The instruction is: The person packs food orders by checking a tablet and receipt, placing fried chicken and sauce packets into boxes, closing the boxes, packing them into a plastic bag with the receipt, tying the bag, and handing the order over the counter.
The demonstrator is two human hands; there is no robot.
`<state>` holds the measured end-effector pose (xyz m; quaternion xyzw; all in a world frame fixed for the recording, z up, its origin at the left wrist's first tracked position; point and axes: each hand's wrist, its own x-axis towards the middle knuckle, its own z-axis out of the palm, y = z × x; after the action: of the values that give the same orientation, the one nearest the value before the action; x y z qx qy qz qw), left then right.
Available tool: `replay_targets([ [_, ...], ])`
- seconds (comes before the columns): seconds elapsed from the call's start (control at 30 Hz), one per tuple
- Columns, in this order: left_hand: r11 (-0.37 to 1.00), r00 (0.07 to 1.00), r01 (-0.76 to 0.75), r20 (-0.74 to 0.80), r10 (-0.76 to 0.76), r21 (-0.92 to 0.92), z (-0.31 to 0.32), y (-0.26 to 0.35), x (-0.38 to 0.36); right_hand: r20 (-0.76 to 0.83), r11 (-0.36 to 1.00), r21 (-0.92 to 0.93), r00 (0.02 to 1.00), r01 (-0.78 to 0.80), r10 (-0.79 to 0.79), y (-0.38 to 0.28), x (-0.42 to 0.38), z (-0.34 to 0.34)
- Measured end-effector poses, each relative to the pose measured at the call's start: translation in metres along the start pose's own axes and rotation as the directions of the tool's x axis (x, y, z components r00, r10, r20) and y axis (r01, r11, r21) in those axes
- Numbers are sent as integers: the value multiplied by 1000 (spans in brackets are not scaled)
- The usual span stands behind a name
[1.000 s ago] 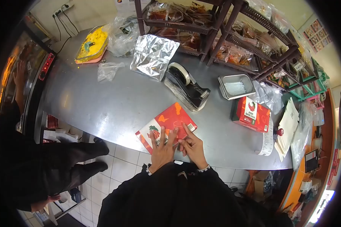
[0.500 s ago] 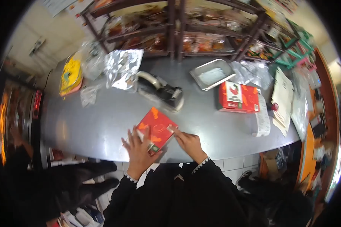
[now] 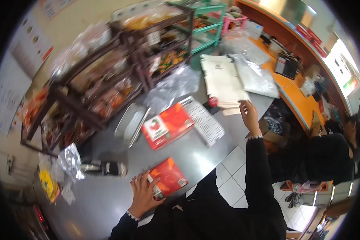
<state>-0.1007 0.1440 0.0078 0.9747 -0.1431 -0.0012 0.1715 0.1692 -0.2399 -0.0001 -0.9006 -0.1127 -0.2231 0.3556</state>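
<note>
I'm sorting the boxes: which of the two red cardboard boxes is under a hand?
The smaller red cardboard box at the counter's near edge, under the left hand; the larger red box lies untouched.

Black long sleeves end in white-beaded cuffs at each bare hand (image 3: 143, 192).

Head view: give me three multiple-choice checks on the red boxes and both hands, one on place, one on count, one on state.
1. Where is the right hand?
A. On the near red box
B. At the stack of white papers
C. Inside the metal tray

2. How many red boxes lie on the steel counter?
A. One
B. Two
C. Four

3. How is the left hand?
A. Resting open, fingers spread, on the near red box
B. Closed in a fist in the air
C. Gripping the tape dispenser

Key: 1 B, its fingers reach the near edge of the papers. 2 B, the near one and the far red box beside the metal tray. 3 A, fingers lie on the box's left edge.
</note>
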Motion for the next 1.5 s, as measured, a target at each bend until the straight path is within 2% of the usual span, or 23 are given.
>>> replay_targets([
  [0.1,998,999,36,43,-34,-54,6,-1,28,-248,997,48,966,-66,76,75,64,-20],
  [0.13,996,992,87,90,-87,0,4,7,39,-140,931,335,969,-146,203,105,83,-24],
  [0.2,974,961,195,176,-214,117,-11,33,62,-310,981,116,933,-154,182,126,121,-33],
  [0.23,981,976,196,96,-195,-6,-16,46,85,-365,973,-222,930,-57,-29,135,140,-39],
  [0.3,953,980,173,-52,-192,-250,-25,74,135,-248,941,-331,969,-68,-17,171,172,-33],
  [0.33,948,975,162,-106,-197,-275,-23,84,161,-166,921,-357,960,156,-227,198,186,-30],
  [0.37,940,986,119,-72,-149,-321,-25,99,190,113,945,-325,993,26,12,196,212,-39],
  [0.43,911,999,37,-16,-48,-411,-31,133,257,-62,961,-257,991,101,-121,190,246,-61],
  [0.53,856,980,-190,-44,193,-481,-9,178,367,-87,975,174,989,136,-122,208,289,-99],
  [0.57,841,976,-183,8,217,-510,6,193,402,-19,962,258,996,85,-82,208,293,-108],
  [0.63,824,893,-450,-151,425,-344,53,220,474,109,911,411,994,-31,-15,180,296,-127],
  [0.67,786,828,-560,-199,524,-260,79,229,507,83,929,369,995,28,-62,173,299,-135],
  [0.73,831,839,-537,-194,509,-144,120,256,555,39,956,261,988,133,-148,166,301,-151],
  [0.83,899,863,-386,-265,431,206,164,278,581,-181,886,362,954,291,-240,164,305,-161],
  [0.97,900,870,-338,-274,410,274,189,280,586,-423,821,382,870,424,-253,141,297,-181],
  [1.13,940,943,-332,37,330,85,222,260,575,-790,622,385,592,682,-159,85,327,-271],
  [1.17,955,945,-266,161,284,-129,211,254,591,-773,677,332,601,657,-204,77,331,-286],
  [1.2,771,940,-333,-128,315,-543,206,245,603,-695,680,369,674,633,-251,85,344,-281],
  [1.27,365,977,-190,-141,159,-911,128,263,607,-617,716,295,698,633,-363,95,347,-271],
  [1.33,92,913,-318,-278,298,-944,99,275,608,-605,747,90,633,658,-484,97,319,-253],
  [1.37,-55,867,-347,-343,363,-936,85,282,608,-585,768,142,679,625,-444,99,310,-253],
  [1.43,-345,884,-175,-301,357,-922,100,265,617,-537,800,257,768,542,-349,105,296,-254],
  [1.5,-361,905,-312,-391,170,-879,81,282,592,-672,839,242,708,487,-217,132,303,-259],
])
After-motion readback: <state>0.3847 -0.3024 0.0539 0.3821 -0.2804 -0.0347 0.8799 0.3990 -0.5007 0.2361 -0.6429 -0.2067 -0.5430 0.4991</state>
